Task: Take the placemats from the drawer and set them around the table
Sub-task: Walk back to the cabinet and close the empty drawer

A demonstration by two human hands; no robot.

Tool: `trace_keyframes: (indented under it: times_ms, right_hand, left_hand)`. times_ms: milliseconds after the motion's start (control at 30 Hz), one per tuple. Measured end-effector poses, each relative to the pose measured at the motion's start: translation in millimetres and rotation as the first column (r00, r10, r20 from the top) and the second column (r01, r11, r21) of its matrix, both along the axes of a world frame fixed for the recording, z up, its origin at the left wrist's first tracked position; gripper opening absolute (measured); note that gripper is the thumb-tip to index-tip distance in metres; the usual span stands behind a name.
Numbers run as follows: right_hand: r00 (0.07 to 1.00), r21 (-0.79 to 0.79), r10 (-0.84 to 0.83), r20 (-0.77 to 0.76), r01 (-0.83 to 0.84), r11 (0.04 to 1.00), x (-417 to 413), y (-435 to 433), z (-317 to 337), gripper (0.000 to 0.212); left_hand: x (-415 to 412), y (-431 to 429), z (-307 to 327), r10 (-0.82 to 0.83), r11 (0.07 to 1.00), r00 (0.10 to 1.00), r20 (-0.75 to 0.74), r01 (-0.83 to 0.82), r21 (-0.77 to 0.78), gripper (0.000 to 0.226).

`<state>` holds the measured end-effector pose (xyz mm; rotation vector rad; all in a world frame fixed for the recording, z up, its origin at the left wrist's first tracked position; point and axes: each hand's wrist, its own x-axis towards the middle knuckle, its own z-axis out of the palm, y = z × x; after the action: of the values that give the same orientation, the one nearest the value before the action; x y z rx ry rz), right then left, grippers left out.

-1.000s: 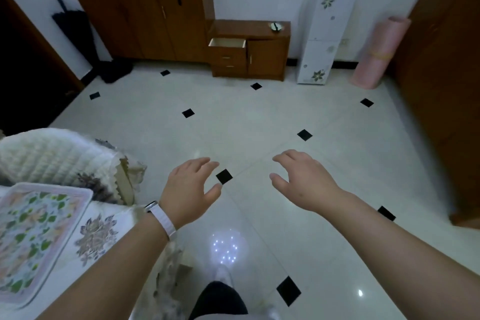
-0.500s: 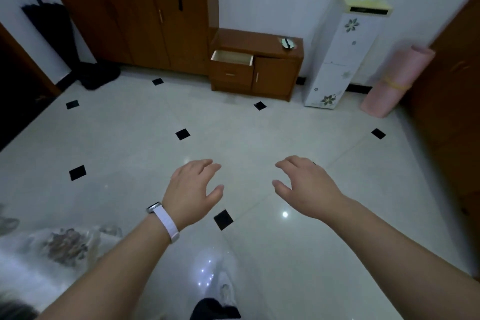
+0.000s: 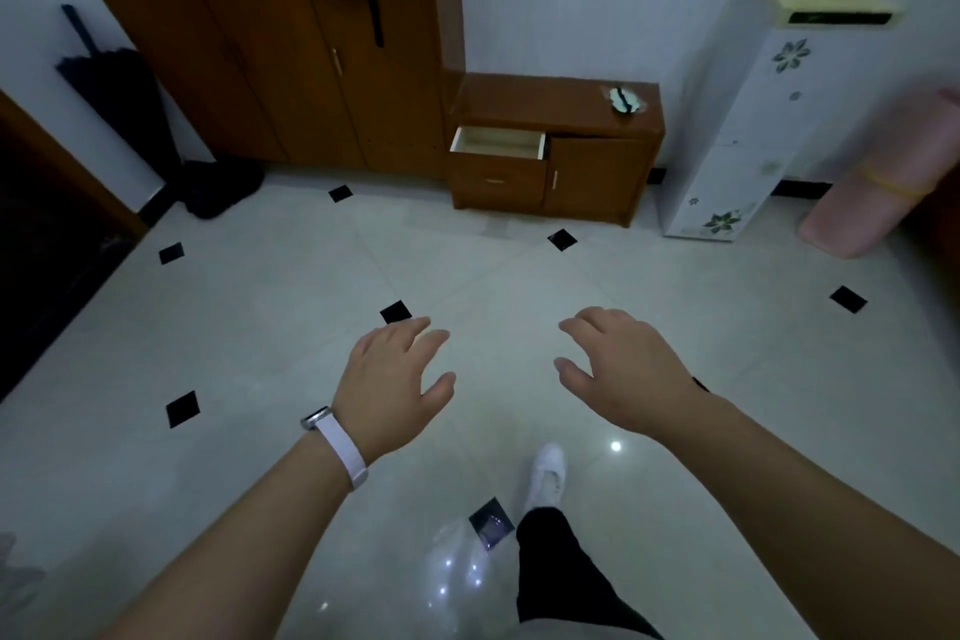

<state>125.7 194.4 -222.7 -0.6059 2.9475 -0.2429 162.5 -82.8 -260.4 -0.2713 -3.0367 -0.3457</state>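
Drawer (image 3: 497,142): upper centre of frame, pulled out of the low wooden cabinet (image 3: 597,172), top left compartment. The inside shows pale. From this far you cannot tell whether placemats lie in it. A small dark-and-white object (image 3: 622,99) sits on the cabinet top, right end, too small to name.

Your left hand (image 3: 387,379): lower centre, palm down, fingers loosely spread and slightly bent, thumb apart, holding nothing. There is a white wristband (image 3: 340,447) at the wrist.

Your right hand (image 3: 623,369): just right of the left, palm down, fingers apart and relaxed, holding nothing. Both hands hover over the tiled floor (image 3: 260,327), well apart from the drawer.

Surroundings:
- A tall brown wardrobe (image 3: 285,42) stands against the cabinet's left side.
- A folded dark umbrella (image 3: 111,83) leans on the wall, upper left.
- A white flower-printed water dispenser (image 3: 748,120) stands right of the cabinet.
- A pink rolled mat (image 3: 872,203) leans at the right edge.
- The floor is pale with black diamond insets.
- Your white shoe (image 3: 545,473) and dark trouser leg (image 3: 556,566) are at bottom centre.
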Motion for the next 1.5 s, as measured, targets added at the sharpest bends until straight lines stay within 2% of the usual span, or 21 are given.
trace_keyframes:
  times_ms: [167,367,600,933,1233,1500]
  right_hand:
    - [0.999,-0.052,0.049,0.014,-0.048,0.997,-118,-19,-16,0.05]
    - [0.995,-0.091,0.1,0.013,-0.099,0.991,-253,-32,-3,0.05]
    - [0.996,-0.078,0.094,0.007,-0.093,0.993,-362,-35,3,0.049]
    - [0.999,-0.007,-0.019,0.03,0.02,1.0,-532,-80,-33,0.049]
    - [0.975,0.037,-0.206,0.089,0.203,0.978,-691,-170,-59,0.056]
    - [0.943,0.059,-0.31,0.122,0.305,0.951,-774,-176,-86,0.047]
  left_hand:
    - [-103,-15,5,0.065,0.997,0.998,0.016,-0.064,-0.04,0.052]
    - [-229,-19,29,0.102,0.993,0.995,-0.009,-0.103,-0.066,0.054]
    - [-344,-27,22,0.096,0.994,0.995,0.014,-0.096,-0.053,0.056]
    - [-545,-86,-25,-0.002,1.0,0.999,0.033,0.002,0.009,0.054]
    - [-750,-182,-64,-0.166,0.986,0.975,0.145,0.164,0.024,0.059]
    - [-858,-190,-108,-0.187,0.982,0.947,0.262,0.174,0.073,0.068]
